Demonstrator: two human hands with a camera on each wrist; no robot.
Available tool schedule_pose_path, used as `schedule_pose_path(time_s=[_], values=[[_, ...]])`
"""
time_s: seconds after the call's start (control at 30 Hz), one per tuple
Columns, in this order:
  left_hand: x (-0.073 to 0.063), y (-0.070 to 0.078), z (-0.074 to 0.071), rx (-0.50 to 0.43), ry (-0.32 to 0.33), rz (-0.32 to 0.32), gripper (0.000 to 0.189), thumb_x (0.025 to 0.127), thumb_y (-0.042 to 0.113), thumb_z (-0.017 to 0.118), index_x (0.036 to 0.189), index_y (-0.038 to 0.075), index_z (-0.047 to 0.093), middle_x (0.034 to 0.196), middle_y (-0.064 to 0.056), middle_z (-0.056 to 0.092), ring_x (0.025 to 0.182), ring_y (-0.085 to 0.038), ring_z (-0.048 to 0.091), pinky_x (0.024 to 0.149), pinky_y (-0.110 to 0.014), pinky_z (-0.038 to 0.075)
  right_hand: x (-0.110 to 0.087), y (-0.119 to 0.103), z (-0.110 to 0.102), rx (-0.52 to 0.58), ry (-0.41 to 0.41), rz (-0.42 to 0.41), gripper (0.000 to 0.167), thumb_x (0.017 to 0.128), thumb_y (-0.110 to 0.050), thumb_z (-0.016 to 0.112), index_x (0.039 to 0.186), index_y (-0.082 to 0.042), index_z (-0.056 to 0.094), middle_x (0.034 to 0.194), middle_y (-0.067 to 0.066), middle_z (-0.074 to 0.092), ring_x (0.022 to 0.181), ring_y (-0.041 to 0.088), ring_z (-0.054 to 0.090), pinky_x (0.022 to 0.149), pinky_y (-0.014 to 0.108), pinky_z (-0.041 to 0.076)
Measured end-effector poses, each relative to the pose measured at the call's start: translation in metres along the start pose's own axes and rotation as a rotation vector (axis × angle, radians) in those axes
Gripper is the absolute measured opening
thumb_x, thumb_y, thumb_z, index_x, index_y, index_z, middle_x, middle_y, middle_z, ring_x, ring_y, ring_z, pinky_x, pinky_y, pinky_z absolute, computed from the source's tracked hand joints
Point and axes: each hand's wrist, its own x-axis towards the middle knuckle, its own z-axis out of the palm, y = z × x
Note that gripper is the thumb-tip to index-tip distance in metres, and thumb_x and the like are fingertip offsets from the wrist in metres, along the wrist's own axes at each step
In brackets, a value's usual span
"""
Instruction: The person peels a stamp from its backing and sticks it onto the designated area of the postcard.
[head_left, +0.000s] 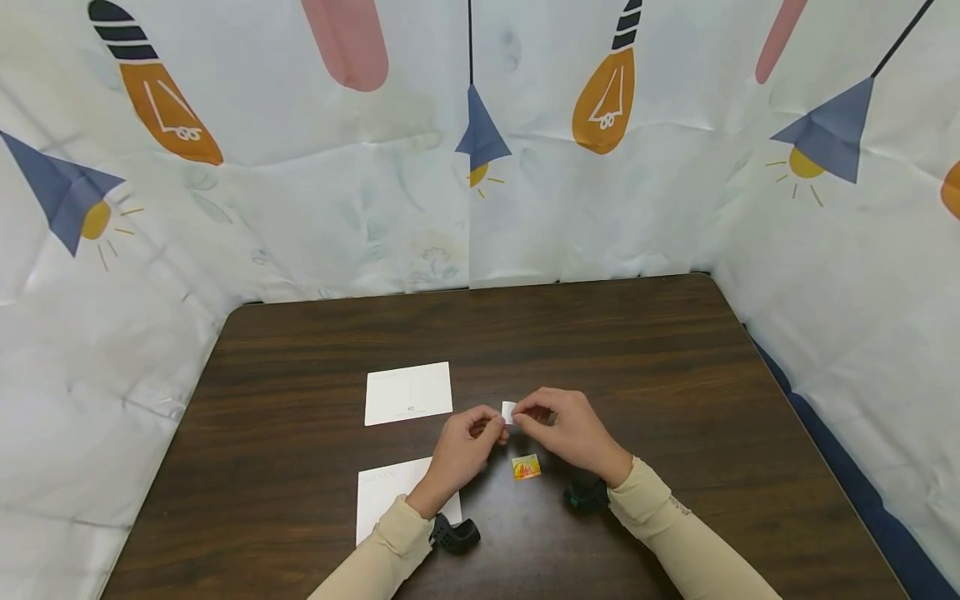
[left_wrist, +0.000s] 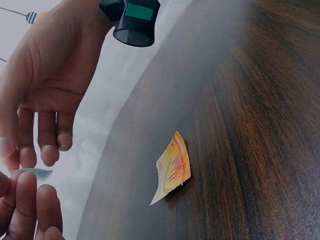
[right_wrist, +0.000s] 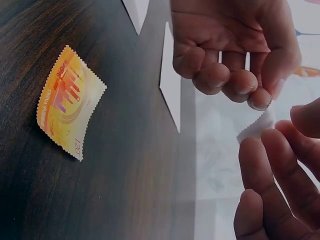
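A small stamp [head_left: 507,412] with a white back and toothed edges is held up between both hands. My left hand [head_left: 463,446] pinches one corner with thumb and forefinger. On the opposite side, the fingertips of my right hand [head_left: 573,427] grip it. The right wrist view shows the stamp [right_wrist: 257,127] pale side out; its front is hidden there. Below the hands, a yellow-orange stamp [head_left: 527,467] lies printed side up on the table. It curls slightly off the wood, and neither hand touches it.
A white card [head_left: 408,396] with faint print lies at the far left of the hands. Another white card [head_left: 390,492] is partly covered by the left forearm. The dark wooden table [head_left: 637,350] meets a patterned white curtain [head_left: 360,208] behind.
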Motion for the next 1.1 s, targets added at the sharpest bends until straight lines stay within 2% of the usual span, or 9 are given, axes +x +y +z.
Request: schedule_pose_path(time_s=[0.17,0.27,0.43,0.57,0.7,0.93,1.1], values=[[-0.0012,0.0005,0.0007,0.0,-0.01,0.015,0.019,0.102,0.022,0.065,0.096,0.007,0.075,0.087,-0.01,0.078,0.081,-0.022,0.074,0.062,-0.019,0.051,-0.0008,-0.0013,0.0003,-0.017,-0.009,-0.008,0.007,0.095,-0.021,0.076,0.1,-0.019,0.08,0.091,-0.008,0.076,0.077,-0.002,0.063,0.071,0.022,0.058],[-0.0018,0.001,0.0012,0.017,-0.005,0.034,0.018,0.102,0.021,0.065,0.096,0.008,0.076,0.088,-0.009,0.078,0.081,-0.024,0.072,0.065,-0.018,0.051,-0.0011,-0.0016,0.0001,-0.019,-0.02,-0.018,0.009,0.095,-0.021,0.075,0.102,-0.019,0.081,0.091,-0.008,0.077,0.077,-0.002,0.065,0.071,0.023,0.058],[-0.0025,0.002,0.0023,0.063,0.009,0.071,0.018,0.103,0.021,0.063,0.095,0.01,0.076,0.091,-0.011,0.078,0.082,-0.018,0.07,0.072,-0.018,0.051,-0.001,-0.001,0.0001,-0.025,-0.03,-0.027,0.01,0.097,-0.022,0.074,0.103,-0.02,0.081,0.093,-0.008,0.079,0.079,-0.002,0.067,0.072,0.027,0.061],[-0.0032,0.0029,0.0034,0.093,0.015,0.087,0.017,0.104,0.021,0.062,0.094,0.014,0.075,0.093,-0.008,0.079,0.086,-0.014,0.072,0.076,-0.018,0.053,-0.0009,0.0,0.0006,-0.021,-0.036,-0.033,0.01,0.097,-0.021,0.074,0.103,-0.02,0.081,0.093,-0.007,0.079,0.078,-0.001,0.068,0.072,0.023,0.059],[-0.0032,0.0026,0.0046,0.119,0.011,0.103,0.017,0.104,0.021,0.061,0.094,0.016,0.074,0.094,-0.003,0.079,0.09,-0.019,0.075,0.077,-0.019,0.055,-0.0011,0.0022,0.0012,-0.016,-0.042,-0.035,0.01,0.097,-0.021,0.073,0.103,-0.02,0.081,0.093,-0.007,0.079,0.078,0.0,0.068,0.072,0.021,0.057],[-0.0028,0.0026,0.0064,0.153,0.014,0.131,0.016,0.103,0.021,0.062,0.092,0.019,0.073,0.09,-0.001,0.078,0.081,-0.003,0.067,0.074,-0.019,0.054,-0.0017,0.0051,0.0012,-0.008,-0.044,-0.038,0.01,0.097,-0.019,0.073,0.102,-0.02,0.081,0.092,-0.007,0.079,0.077,-0.001,0.067,0.071,0.021,0.058],[-0.0031,0.0023,0.0073,0.197,0.019,0.157,0.014,0.102,0.02,0.063,0.093,0.021,0.074,0.087,0.0,0.076,0.075,0.0,0.061,0.071,-0.019,0.051,-0.0028,0.0054,0.0008,-0.03,-0.038,-0.048,0.009,0.096,-0.018,0.073,0.1,-0.019,0.081,0.092,-0.007,0.079,0.079,-0.002,0.068,0.073,0.029,0.062]])
